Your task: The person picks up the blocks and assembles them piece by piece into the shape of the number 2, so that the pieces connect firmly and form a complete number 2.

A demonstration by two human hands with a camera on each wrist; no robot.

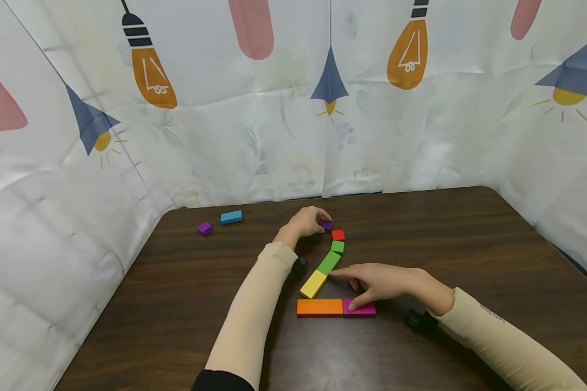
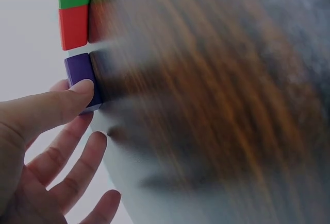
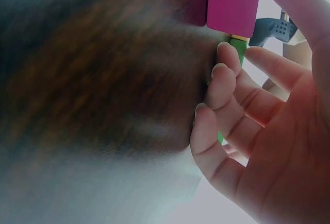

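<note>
My left hand [image 1: 305,221] pinches a small purple block [image 2: 79,69] between thumb and fingers at the far end of a curved row, with a narrow gap to the red block [image 1: 338,235]. From there the row runs through a small green block [image 1: 338,246], a longer green block [image 1: 329,263] and a yellow block [image 1: 313,284]. Below it, an orange block [image 1: 320,307] and a magenta block [image 1: 367,310] lie end to end. The thumb of my right hand [image 1: 386,280] rests on the magenta block, while its outstretched index finger reaches where green meets yellow.
Toward the back left of the dark wooden table [image 1: 176,315] lie another purple block [image 1: 205,228] and a blue block [image 1: 231,217]. A white curtain [image 1: 283,136] printed with lamps hangs behind the table and along its sides.
</note>
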